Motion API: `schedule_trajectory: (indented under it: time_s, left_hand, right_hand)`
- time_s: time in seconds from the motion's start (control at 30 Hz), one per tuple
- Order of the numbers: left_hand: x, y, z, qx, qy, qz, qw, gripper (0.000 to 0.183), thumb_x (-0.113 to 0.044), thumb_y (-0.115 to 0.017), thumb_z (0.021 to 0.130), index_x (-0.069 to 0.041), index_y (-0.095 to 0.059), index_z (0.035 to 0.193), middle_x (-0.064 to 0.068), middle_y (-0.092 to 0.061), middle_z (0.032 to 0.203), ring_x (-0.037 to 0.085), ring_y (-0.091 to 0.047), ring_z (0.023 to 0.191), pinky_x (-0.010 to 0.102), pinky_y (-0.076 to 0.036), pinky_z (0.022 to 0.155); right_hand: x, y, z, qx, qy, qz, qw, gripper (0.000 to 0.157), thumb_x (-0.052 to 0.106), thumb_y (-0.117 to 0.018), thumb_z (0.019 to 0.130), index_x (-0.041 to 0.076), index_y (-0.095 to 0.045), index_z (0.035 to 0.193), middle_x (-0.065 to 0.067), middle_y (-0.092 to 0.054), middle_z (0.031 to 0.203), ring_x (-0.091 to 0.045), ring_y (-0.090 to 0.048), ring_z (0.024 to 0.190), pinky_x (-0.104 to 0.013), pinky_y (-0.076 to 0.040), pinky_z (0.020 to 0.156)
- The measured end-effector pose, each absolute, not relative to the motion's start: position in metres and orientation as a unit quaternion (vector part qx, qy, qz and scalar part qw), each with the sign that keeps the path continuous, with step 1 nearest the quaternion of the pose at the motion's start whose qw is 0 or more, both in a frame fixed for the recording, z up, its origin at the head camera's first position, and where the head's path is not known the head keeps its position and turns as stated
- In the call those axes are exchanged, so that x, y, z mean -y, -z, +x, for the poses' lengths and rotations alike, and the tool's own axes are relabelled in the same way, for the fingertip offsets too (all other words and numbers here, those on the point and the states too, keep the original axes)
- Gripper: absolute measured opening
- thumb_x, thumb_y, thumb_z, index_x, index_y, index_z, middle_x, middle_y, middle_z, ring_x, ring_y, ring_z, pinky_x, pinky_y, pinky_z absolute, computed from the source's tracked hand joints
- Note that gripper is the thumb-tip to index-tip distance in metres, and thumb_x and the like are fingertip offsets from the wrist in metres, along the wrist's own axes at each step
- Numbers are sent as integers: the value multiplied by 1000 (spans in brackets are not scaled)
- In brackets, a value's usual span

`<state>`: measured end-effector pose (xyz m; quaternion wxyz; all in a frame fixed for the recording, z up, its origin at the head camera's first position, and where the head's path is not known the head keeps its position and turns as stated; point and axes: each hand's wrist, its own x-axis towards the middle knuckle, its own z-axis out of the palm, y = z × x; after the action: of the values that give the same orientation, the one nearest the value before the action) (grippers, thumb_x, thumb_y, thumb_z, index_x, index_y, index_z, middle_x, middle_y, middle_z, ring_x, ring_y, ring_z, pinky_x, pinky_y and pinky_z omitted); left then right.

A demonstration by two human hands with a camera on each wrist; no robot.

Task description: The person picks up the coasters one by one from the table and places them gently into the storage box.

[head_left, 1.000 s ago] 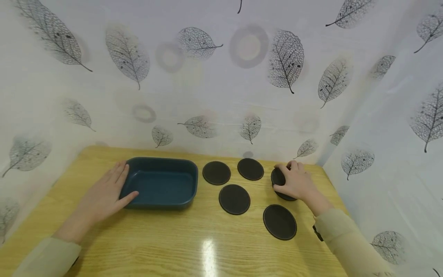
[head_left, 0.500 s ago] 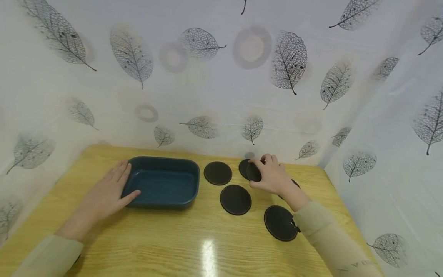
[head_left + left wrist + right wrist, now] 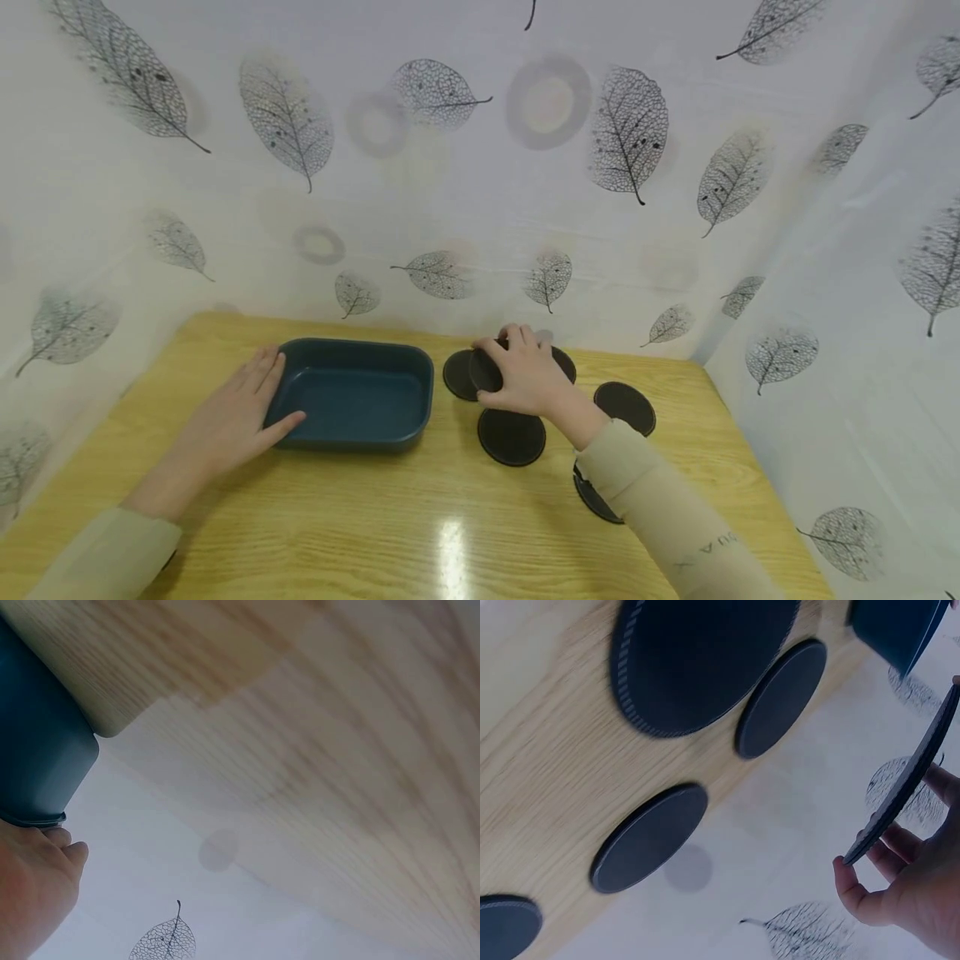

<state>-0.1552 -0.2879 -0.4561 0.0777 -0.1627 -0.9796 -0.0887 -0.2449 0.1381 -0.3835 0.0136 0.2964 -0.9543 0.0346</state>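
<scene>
My right hand pinches a round black coaster by its edge and holds it up over the table. In the right wrist view that stitched coaster stands tilted, nearly edge-on, clear of the tabletop. Behind it in the head view is another coaster, partly covered. My left hand rests on the left rim of a dark blue rectangular baking dish, fingers stretched along the side and thumb over the front rim. No things lie inside the dish.
More black coasters lie flat on the wooden table: one below my right hand, one at the right, and one partly under the right sleeve. A leaf-patterned white curtain hangs along the table's back and right.
My right hand has lifted a coaster off another at the right and carried it left, toward the dish, uncovering the coaster beneath. The left hand stays on the dish rim.
</scene>
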Motion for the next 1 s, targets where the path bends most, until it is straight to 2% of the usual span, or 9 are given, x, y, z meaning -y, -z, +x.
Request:
schedule_trajectory:
  time_s: [0.1, 0.23, 0.47, 0.63, 1.0]
  left_hand:
    - [288, 457, -155, 979, 89, -164, 83, 100, -57, -59, 104, 15, -22, 162, 35, -20, 172, 51, -21, 161, 25, 17, 131]
    - [287, 456, -156, 979, 94, -164, 81, 100, -58, -58, 104, 15, -21, 163, 35, -18, 172, 51, -19, 161, 27, 16, 132]
    - [285, 452, -156, 980, 97, -159, 70, 101, -59, -57, 104, 15, -21, 163, 35, -19, 172, 51, -19, 161, 42, -1, 138]
    - [285, 451, -155, 981, 97, -156, 61, 101, -58, -58, 104, 15, -20, 163, 35, -19, 172, 51, -18, 162, 47, -7, 138]
    - [287, 454, -154, 980, 108, -156, 67, 100, -57, -59, 104, 15, -22, 162, 36, -20, 172, 51, -19, 162, 43, -1, 139]
  right_hand:
    - [-121, 384, -244, 949, -39, 314, 11, 77, 52, -76, 90, 26, -51, 157, -21, -46, 147, -40, -45, 133, -63, -45, 95]
    - [-100, 385, -243, 942, -28, 335, 11, 79, 55, -76, 89, 28, -49, 158, -19, -46, 147, -37, -44, 134, -56, -46, 90]
    - [-66, 381, -242, 933, 2, 361, 12, 77, 60, -72, 89, 33, -49, 157, -13, -48, 143, -31, -45, 128, -45, -46, 86]
    - [-44, 380, -241, 928, 5, 372, 2, 75, 61, -72, 91, 35, -48, 157, -12, -47, 144, -30, -44, 129, -46, -45, 89]
    - [0, 392, -242, 922, 43, 384, -2, 79, 68, -67, 89, 38, -45, 158, -10, -49, 146, -27, -46, 131, -49, -50, 100]
